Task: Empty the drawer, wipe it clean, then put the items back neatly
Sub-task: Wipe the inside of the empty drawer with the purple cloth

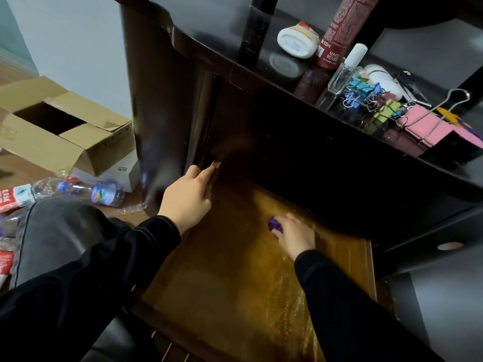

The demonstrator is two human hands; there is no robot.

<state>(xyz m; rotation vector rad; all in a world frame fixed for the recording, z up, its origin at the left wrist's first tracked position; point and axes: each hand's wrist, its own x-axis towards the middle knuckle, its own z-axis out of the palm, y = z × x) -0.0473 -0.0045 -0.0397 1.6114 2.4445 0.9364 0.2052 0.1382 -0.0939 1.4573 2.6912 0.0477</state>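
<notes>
We see an amber-brown wood-grain drawer (235, 270), a purple cloth (274, 223), a black tabletop (209, 35), a pink clip (428, 126), a dark red bottle (337, 30) with white lettering, a tan cardboard box (52, 142) and black sleeves (146, 236) with pale stitching.

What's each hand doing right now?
Left hand: on the drawer left edge, grip unclear.
Right hand: holding a purple cloth on the drawer floor.

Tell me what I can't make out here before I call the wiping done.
Head view:
- Rear of the brown wooden drawer: dark under the black desk top overhang.
- The purple cloth: mostly covered by the right hand.
- Fingertips of the left hand: blurred at the drawer's left wall; grip unclear.
- Drawer front: cut off by the bottom edge.
</notes>
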